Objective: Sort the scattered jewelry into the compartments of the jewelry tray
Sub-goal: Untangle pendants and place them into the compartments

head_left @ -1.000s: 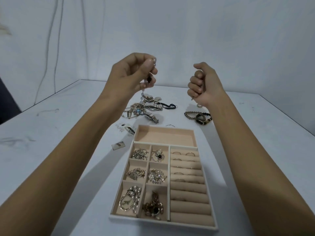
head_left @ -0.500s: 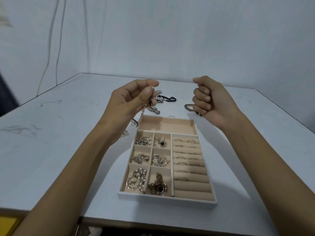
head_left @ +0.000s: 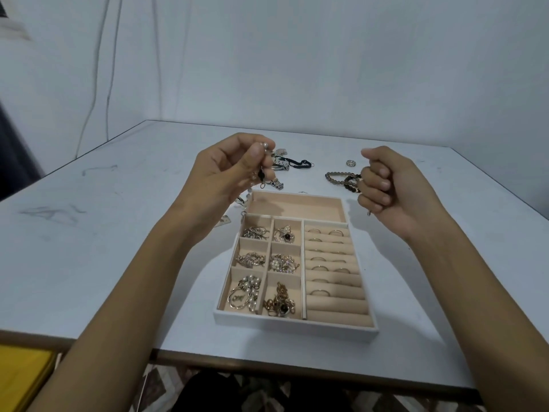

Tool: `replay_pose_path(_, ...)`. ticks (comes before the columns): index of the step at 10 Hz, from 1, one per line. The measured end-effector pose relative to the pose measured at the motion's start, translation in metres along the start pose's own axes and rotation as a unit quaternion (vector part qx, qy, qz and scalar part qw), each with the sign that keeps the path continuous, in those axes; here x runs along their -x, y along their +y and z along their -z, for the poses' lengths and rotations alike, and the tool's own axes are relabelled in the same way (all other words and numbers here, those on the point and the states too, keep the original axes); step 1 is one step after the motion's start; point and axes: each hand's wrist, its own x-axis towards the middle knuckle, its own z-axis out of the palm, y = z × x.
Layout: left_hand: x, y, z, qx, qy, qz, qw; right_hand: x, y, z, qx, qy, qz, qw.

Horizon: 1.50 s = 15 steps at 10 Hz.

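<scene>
The beige jewelry tray [head_left: 295,324] lies on the white table in front of me. Its six small left compartments hold brooches and earrings, the right side has ring rolls with several rings, and the long back compartment holds nothing. My left hand [head_left: 228,171] is raised above the tray's back left corner and pinches a pearl and dark-bead piece [head_left: 261,173] that dangles from the fingers. My right hand [head_left: 389,188] is curled into a fist to the right of the tray's back edge; a small metal tip sticks out under it, and what it is cannot be told.
Behind the tray lie a heap of loose jewelry with a black cord [head_left: 292,165], two beaded bracelets [head_left: 341,178] and a single ring [head_left: 351,163]. The table's front edge [head_left: 267,364] is close to my body. A yellow object [head_left: 20,376] sits low at the left.
Both hands have come down from higher up and now hover near the tray's back edge. The view has tilted so the tray sits further from me. The left hand keeps its pinch.
</scene>
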Motion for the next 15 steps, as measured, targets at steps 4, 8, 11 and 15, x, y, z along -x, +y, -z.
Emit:
replay_pose_path(4, -0.001, -0.007, 0.003, -0.009, 0.013, 0.044, 0.999, 0.000, 0.001, -0.002, 0.023, -0.003, 0.006, 1.000)
replay_pose_path(8, 0.000, -0.012, 0.006, -0.041, -0.016, 0.077, 0.996, 0.001, 0.001, -0.003, 0.037, -0.002, 0.013, 0.999)
replay_pose_path(11, 0.001, -0.013, 0.008, -0.071, -0.037, 0.084, 0.993, 0.003, 0.000, -0.003, 0.045, 0.002, 0.019, 0.999)
replay_pose_path(15, 0.012, -0.010, 0.017, -0.199, -0.060, 0.111, 0.972, 0.002, -0.001, -0.002, 0.048, 0.000, 0.022, 0.999)
